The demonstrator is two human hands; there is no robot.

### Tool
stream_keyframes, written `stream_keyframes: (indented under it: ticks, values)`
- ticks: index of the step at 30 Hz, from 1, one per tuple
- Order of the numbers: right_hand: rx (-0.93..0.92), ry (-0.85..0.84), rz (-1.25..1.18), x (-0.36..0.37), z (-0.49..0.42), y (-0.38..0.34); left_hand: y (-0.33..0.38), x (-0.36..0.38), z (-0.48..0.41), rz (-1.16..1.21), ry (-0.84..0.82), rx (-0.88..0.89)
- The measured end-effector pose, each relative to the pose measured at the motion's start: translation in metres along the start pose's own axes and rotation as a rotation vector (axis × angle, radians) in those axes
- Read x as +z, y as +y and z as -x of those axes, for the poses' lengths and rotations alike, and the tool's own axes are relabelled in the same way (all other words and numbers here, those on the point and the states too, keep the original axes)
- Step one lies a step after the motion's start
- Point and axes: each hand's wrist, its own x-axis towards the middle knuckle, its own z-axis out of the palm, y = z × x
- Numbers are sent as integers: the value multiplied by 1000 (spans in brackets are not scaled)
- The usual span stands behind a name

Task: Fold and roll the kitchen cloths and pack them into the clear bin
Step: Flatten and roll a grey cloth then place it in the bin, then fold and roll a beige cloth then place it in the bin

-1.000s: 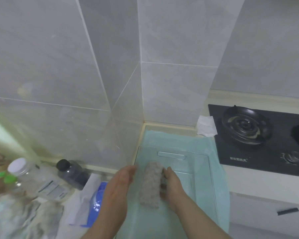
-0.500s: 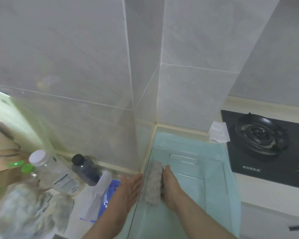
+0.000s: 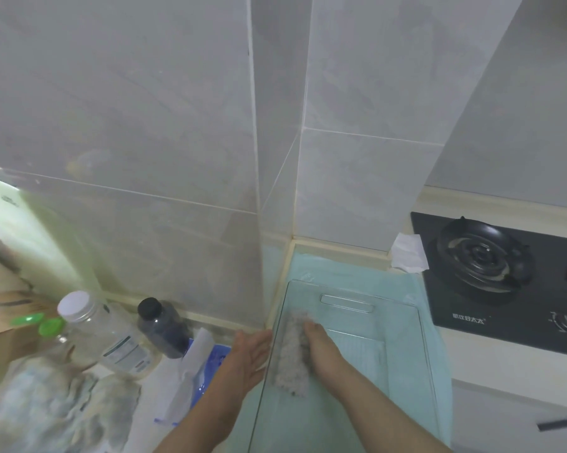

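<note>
A rolled grey fuzzy cloth point(image 3: 292, 354) lies inside the clear bin point(image 3: 419, 354), against its left wall. My right hand point(image 3: 321, 351) is in the bin, pressed on the roll's right side, fingers curled on it. My left hand point(image 3: 249, 358) is flat and open outside the bin, against the left wall. The bin stands on a pale green cloth point(image 3: 350, 269). A pile of loose grey cloths point(image 3: 56, 407) lies at the lower left.
Tiled walls form a corner behind the bin. A black gas hob point(image 3: 491, 273) is at the right, with a white paper scrap point(image 3: 407, 253) beside it. At the left stand a clear white-capped bottle point(image 3: 102, 335), a dark bottle point(image 3: 161, 328) and a blue-and-white packet point(image 3: 197, 371).
The roll has gone from the bin's middle to its left wall with my right hand on it. My left hand came off the roll and now rests outside the wall. The view shifted left.
</note>
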Motion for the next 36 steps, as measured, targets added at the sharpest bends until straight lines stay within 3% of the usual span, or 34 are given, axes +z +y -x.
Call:
stream_keyframes:
  ticks: [5,7,12,17,27,32,36]
  values:
    - [-224,87,597,-18,53,-5,1,-15,24,-187,19,136]
    - [-266,122,641,-24,71,-5,4,-24,38,-337,31,211]
    - [-375,276,686,-29,120,-22,34,-32,75,-340,13,344]
    - [-539,304,656,-15,160,-55,54,-51,100,-428,83,490]
    - [-698,63,314,-8,203,-105,54,-51,203,-219,425,612]
    - [-842,-145,364,-29,239,-98,27,-10,259,-192,650,691]
    - [-968,-281,527,-45,270,-80,-16,22,309,-325,832,672]
